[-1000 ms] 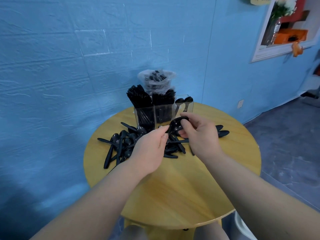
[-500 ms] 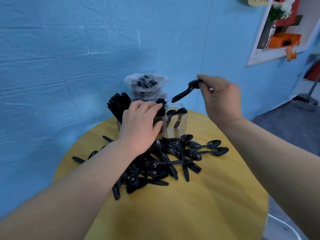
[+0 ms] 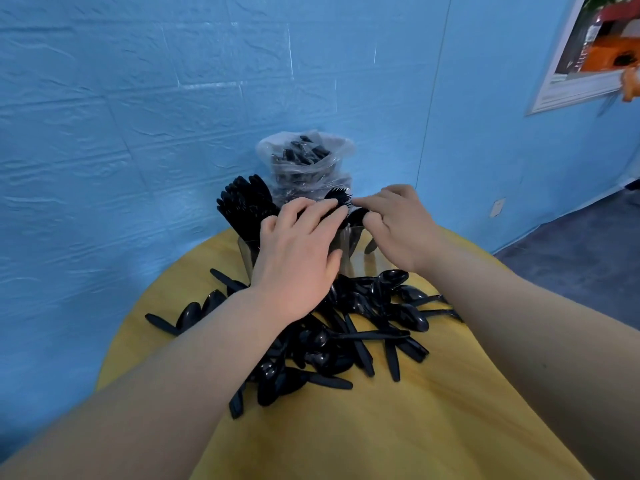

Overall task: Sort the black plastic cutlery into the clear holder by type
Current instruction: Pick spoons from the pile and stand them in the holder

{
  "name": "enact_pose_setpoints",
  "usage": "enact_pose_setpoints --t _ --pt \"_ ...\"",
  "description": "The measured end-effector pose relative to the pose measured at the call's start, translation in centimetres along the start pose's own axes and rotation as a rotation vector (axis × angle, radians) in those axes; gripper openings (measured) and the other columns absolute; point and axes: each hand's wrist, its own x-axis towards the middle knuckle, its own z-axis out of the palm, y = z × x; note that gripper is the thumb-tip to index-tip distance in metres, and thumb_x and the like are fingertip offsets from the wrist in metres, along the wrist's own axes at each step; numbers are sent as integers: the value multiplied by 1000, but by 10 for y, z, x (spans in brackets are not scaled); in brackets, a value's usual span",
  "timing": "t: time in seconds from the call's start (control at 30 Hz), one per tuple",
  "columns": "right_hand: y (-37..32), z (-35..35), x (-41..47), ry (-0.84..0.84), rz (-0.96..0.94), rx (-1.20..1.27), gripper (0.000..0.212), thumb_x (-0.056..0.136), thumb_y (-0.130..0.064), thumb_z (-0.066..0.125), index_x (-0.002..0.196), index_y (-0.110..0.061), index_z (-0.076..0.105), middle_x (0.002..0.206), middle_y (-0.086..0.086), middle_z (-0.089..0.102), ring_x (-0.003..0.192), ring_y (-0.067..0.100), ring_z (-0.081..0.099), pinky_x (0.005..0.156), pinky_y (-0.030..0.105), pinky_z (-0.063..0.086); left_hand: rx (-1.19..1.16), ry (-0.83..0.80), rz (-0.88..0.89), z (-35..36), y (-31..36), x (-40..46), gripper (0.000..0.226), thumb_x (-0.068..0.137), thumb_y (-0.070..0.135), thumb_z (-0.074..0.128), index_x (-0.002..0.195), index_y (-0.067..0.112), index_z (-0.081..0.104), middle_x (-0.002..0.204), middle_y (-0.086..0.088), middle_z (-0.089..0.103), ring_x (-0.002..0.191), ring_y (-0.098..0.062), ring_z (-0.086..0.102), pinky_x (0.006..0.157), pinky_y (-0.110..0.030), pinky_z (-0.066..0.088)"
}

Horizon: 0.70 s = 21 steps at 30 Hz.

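Over holder rim, both hands.

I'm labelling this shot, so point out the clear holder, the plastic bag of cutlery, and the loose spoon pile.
clear holder (image 3: 346,252): head view, front wall.
plastic bag of cutlery (image 3: 304,164): head view, bag's middle.
loose spoon pile (image 3: 346,327): head view, centre of heap.

head camera looks forward and down (close) over the table.

We are looking at a round yellow table standing against a blue textured wall; right of the table, grey floor is showing, a white-framed opening sitting above it
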Motion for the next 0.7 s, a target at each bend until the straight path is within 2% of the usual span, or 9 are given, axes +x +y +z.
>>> enact_pose_setpoints --t 0.07,0.17,0.23,0.3,0.4,0.5,0.57,0.63,0.7 --pt "0 -2 -9 86 24 108 66 79 -44 26 139 -22 45 141 0 46 133 19 27 111 35 25 -66 55 -76 -7 -2 -10 47 82 27 60 129 19 55 129 1 54 121 -21 40 97 -39 35" --pt "3 -2 -22 136 190 303 68 86 -25 49 149 -20 23 153 -4 28 141 13 22 112 32 22 -162 153 -308 -14 -14 -32 33 82 21 66 113 14 56 110 1 50 108 -16 43 95 -28 34" --pt "7 4 -25 99 290 398 78 85 -24 56 151 -21 13 155 -4 25 141 15 25 111 35 28 -229 171 -489 -15 -22 -43 35 82 20 69 110 11 50 106 5 39 101 -12 41 91 -26 37" --pt "8 10 -26 65 371 467 86 84 -26 61 152 -22 8 154 -2 27 138 19 32 106 38 37 -294 153 -657 -14 -29 -45 43 83 23 69 117 11 44 110 6 33 104 -12 41 92 -28 40" --pt "9 15 -21 30 426 508 89 84 -25 67 151 -19 9 151 3 33 132 21 40 94 31 40 -408 114 -812 -10 -40 -39 64 83 29 70 133 10 35 125 2 37 109 -11 44 95 -31 43" --pt "8 17 -17 14 425 520 78 83 -25 69 146 -12 26 132 3 48 114 20 49 87 28 39 -597 -52 -899 -2 -52 -28 80 82 34 72 145 14 26 139 -1 45 116 -16 51 96 -33 46" --pt "9 19 -15 23 437 557 75 81 -25 72 143 -13 32 134 2 47 117 19 49 91 32 41 -714 -127 -876 4 -57 -23 73 81 31 74 141 18 35 133 2 53 112 -12 53 89 -26 42" --pt "11 21 -12 31 446 574 77 79 -27 74 143 -14 32 139 4 45 124 20 47 98 34 41 -750 -123 -855 8 -60 -20 63 79 27 76 133 19 44 124 5 59 108 -10 55 86 -24 40" --pt "13 24 -12 34 456 579 76 78 -28 74 141 -16 33 136 4 50 121 20 50 96 35 42 -766 -114 -855 9 -63 -20 61 79 26 76 131 19 46 122 6 60 111 -12 56 87 -25 40"
